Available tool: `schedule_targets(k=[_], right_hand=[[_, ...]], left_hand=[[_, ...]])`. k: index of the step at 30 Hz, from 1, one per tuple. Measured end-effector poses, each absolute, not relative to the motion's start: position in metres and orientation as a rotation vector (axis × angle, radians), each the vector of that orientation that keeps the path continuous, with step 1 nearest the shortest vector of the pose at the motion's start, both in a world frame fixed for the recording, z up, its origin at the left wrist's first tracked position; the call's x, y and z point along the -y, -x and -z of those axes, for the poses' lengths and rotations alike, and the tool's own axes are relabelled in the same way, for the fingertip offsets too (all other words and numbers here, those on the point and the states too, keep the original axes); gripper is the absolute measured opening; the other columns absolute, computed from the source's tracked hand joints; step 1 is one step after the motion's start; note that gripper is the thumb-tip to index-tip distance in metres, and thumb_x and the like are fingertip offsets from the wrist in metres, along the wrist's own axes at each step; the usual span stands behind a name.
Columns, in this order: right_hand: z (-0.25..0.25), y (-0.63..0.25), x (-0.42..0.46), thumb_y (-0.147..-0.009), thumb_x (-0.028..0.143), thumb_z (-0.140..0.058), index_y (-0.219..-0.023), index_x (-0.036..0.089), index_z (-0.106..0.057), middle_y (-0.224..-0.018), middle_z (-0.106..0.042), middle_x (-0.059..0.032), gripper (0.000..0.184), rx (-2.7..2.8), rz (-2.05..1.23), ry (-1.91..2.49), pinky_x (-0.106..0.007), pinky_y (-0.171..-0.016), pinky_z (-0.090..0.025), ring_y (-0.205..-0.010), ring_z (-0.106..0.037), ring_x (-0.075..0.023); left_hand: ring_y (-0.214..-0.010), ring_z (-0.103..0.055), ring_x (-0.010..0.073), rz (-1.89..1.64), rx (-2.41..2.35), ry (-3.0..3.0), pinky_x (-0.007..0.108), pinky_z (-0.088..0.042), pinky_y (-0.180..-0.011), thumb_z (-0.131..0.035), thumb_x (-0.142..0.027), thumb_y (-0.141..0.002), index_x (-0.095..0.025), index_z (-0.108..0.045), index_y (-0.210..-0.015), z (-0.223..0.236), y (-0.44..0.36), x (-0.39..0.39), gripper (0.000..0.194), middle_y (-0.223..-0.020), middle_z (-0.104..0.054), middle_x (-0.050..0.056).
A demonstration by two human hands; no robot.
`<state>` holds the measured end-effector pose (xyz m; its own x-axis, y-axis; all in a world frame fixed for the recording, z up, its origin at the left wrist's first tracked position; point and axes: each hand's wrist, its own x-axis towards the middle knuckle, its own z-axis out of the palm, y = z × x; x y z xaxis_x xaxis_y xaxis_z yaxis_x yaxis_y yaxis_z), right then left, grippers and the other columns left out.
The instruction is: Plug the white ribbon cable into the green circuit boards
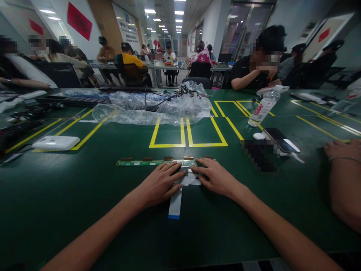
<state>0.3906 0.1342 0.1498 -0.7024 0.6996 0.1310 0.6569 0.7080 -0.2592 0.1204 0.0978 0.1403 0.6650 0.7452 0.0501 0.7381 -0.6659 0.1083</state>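
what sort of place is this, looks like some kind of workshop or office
Probably a shared electronics workroom in an office-like space: a green table marked with yellow tape, a narrow circuit board at the left hand and right hand, and people seated further back.

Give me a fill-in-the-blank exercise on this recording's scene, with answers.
The left hand and right hand are at a narrow ____ circuit board.
The white ribbon cable has a ____ near end.
The tape on the table is ____.
In the picture, the bottle is to the ____ of the crumpled plastic.

Missing words: green; blue; yellow; right.
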Motion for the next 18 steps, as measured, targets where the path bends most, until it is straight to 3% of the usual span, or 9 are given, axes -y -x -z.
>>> schedule_targets(k=[6,13,18], right_hand=[[-0.15,-0.391,-0.136,-0.095,0.026,-0.054,-0.137,0.026,-0.061,-0.145,-0.054,-0.0124,0.043,2.703,-0.272,1.071,-0.054,-0.107,-0.043,-0.133,-0.049,-0.0323],[-0.153,-0.395,-0.138,-0.097,0.029,-0.052,-0.141,0.025,-0.058,-0.146,-0.054,-0.013,0.045,2.69,-0.353,1.094,-0.054,-0.111,-0.041,-0.135,-0.048,-0.0312],[-0.157,-0.392,-0.135,-0.096,0.03,-0.053,-0.14,0.027,-0.06,-0.147,-0.052,-0.0135,0.045,2.715,-0.387,1.081,-0.055,-0.113,-0.039,-0.138,-0.046,-0.0322]], left_hand=[[-0.144,-0.036,0.0358,-0.169,-1.288,-2.816,0.058,-0.035,-0.113,-0.043,-0.054,-0.102,-0.032,-0.033,-0.157,-0.14,-0.125,-0.096,0.059,-0.161,-0.034,0.011],[-0.137,-0.045,0.0337,-0.12,-1.354,-2.788,0.055,-0.04,-0.109,-0.04,-0.051,-0.104,-0.03,-0.047,-0.149,-0.149,-0.12,-0.097,0.05,-0.152,-0.045,0.012],[-0.14,-0.042,0.0342,-0.117,-1.358,-2.771,0.057,-0.038,-0.111,-0.039,-0.05,-0.104,-0.031,-0.044,-0.15,-0.15,-0.115,-0.098,0.05,-0.155,-0.043,0.012]])
